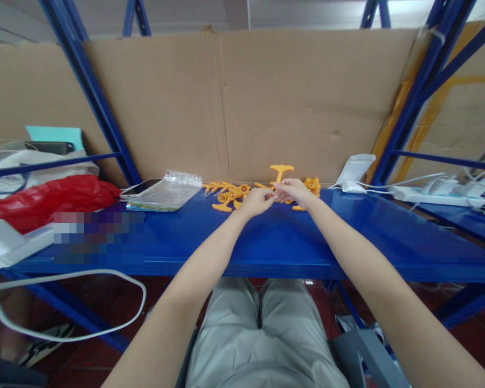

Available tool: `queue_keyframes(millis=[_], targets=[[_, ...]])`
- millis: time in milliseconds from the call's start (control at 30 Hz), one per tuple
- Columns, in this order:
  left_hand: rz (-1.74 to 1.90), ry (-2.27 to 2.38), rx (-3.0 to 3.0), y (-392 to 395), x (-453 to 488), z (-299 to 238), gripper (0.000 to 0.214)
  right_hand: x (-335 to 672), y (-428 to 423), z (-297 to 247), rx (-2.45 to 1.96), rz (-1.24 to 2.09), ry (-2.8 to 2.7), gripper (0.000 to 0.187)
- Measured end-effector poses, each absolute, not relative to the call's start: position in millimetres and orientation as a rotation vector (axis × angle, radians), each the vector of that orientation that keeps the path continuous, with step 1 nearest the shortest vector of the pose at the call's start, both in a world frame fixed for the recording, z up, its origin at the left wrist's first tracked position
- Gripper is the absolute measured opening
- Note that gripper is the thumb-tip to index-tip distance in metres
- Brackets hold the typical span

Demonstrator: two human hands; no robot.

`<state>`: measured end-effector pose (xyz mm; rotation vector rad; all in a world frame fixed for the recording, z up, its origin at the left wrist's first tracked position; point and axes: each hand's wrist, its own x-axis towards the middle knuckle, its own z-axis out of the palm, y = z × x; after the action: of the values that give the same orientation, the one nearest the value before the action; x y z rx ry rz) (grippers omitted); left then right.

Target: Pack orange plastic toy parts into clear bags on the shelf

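Several small orange plastic parts (227,194) lie in a loose group at the back of a blue metal shelf (291,237). An orange T-shaped part (282,170) stands up just behind my hands. My left hand (256,201) and my right hand (293,190) meet over the group, fingers pinched together on a small orange piece between them. More orange parts (312,185) lie to the right of my right hand.
A clear plastic bag (165,191) lies left of the parts. A red bag (40,200) and white items sit at far left. A white pouch (354,170), cables and a power strip (432,195) are at right. Cardboard (267,102) backs the shelf; blue posts flank it.
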<state>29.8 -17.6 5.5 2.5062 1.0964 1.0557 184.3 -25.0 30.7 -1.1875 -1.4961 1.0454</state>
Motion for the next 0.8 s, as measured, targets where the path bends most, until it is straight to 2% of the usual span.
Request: queue_keyframes(millis=[200, 333, 433, 567, 667, 800], targets=[[0.937, 1.108, 2.405, -17, 31, 4, 0.023, 183, -23, 27, -1.221, 1.059, -1.537, 0.031], [0.972, 1.136, 2.388, -15, 31, 2, 0.022, 184, -23, 28, -1.24, 1.092, -1.504, 0.02], [1.021, 1.138, 2.346, -13, 30, 3, 0.021, 185, -25, 32, -1.213, 1.126, -1.49, 0.004], [1.084, 1.16, 2.281, -10, 28, 3, 0.023, 189, -27, 38, -1.126, 1.099, -1.417, 0.017], [1.131, 1.169, 2.28, -8, 26, 3, 0.026, 196, -25, 42, -1.099, 0.98, -1.404, 0.019], [1.149, 1.223, 2.264, -8, 24, 3, 0.027, 214, -18, 42, -1.385, 0.552, -1.536, 0.031]])
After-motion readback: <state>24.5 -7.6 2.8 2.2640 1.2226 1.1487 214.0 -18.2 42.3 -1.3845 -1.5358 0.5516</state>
